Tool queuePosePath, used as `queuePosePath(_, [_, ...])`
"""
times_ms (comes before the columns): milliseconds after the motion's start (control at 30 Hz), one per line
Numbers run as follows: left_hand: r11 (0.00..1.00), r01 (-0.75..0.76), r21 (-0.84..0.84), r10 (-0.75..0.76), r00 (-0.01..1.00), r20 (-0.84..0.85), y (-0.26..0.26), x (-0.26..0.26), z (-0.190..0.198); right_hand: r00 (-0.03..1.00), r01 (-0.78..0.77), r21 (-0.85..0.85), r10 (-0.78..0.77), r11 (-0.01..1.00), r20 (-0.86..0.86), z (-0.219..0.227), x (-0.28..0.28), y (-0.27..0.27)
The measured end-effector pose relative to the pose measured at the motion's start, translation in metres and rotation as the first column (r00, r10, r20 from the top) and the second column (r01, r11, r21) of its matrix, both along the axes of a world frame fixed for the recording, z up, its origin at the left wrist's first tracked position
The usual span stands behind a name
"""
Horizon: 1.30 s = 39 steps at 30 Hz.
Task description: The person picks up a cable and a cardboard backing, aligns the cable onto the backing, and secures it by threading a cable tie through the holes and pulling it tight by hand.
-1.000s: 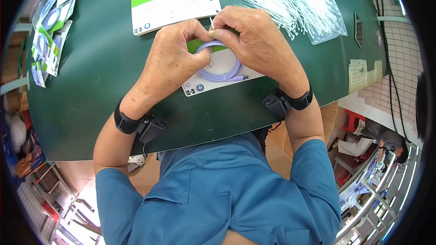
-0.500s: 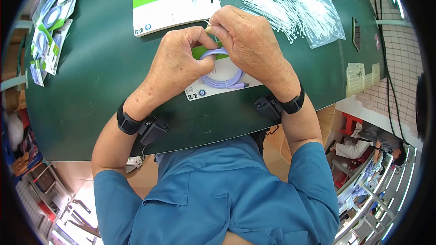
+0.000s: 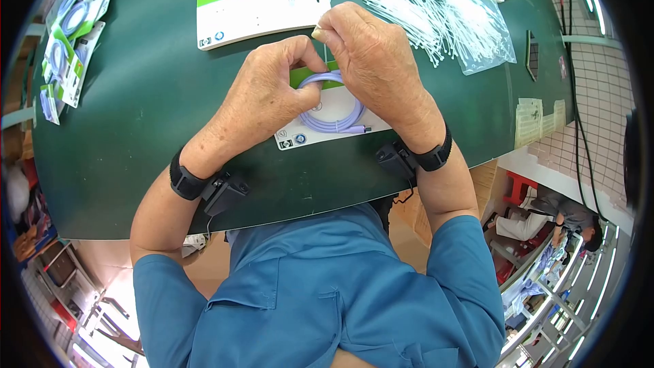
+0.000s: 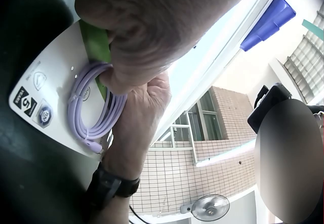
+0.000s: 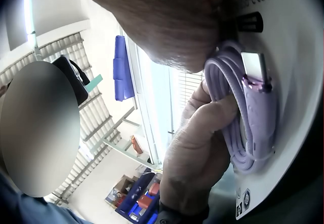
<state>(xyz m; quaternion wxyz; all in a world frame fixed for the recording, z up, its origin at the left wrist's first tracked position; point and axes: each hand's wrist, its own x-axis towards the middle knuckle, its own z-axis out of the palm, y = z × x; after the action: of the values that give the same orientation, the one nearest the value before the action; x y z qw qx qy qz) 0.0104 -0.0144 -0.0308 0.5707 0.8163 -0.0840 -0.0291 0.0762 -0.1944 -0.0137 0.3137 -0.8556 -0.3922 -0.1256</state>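
Two hands: raised together over the dark green tabletop (image 3: 102,170).
Work item: lilac cable coil (image 4: 76,115), lying against a green-and-white card (image 4: 55,82) near the tabletop's front edge; metal-tipped plug (image 5: 260,112) at the coil's lower side.
Left hand (image 3: 266,85): grip closed; thumb and index finger pinch the coil's upper edge.
Right hand (image 3: 381,58): grip closed; thumb and index finger pressed together on what appears to be a thin strand (image 3: 325,51).
Change: right fingertips now stand apart from the left ones, which they met one second earlier.
Meaning: by judgement, the strand is drawn out between the hands; its tightness cannot be told.
Surroundings: larger card (image 3: 266,17) beyond the left hand; loose white ties (image 3: 402,10) beyond the right.
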Motion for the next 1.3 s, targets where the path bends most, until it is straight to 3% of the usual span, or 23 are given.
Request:
queuePosePath(733, [1.000, -0.005, 0.003, 0.005, 1.000, 0.013, -0.0017, -0.0007, 0.0003, 0.998, 0.053, -0.015, -0.053, 0.998, 0.013, -0.0054, -0.0006, 0.0016])
queuePosePath(1000, [1.000, -0.014, -0.025, 0.014, 1.000, -0.020, -0.0011, -0.0004, -0.0012, 0.999, 0.044, 0.055, -0.045, 0.997, 0.015, -0.0063, -0.0015, 0.0032])
queuePosePath(1133, [0.999, -0.014, -0.031, 0.013, 0.999, -0.048, 0.0000, -0.0001, -0.0018, 1.000, 0.021, 0.042, -0.020, 0.999, -0.017, -0.0031, -0.0017, 0.0031])
queuePosePath(1233, [0.999, -0.012, -0.049, 0.012, 1.000, -0.015, -0.0028, -0.0017, -0.0014, 0.974, -0.075, 0.180, 0.110, 0.981, -0.199, -0.0012, 0.0004, 0.0014])
queuePosePath(1300, [0.998, -0.014, -0.059, 0.014, 1.000, 0.003, -0.0028, -0.0020, -0.0011, 0.968, -0.086, 0.193, 0.128, 0.977, -0.216, 0.0023, 0.0026, -0.0022])
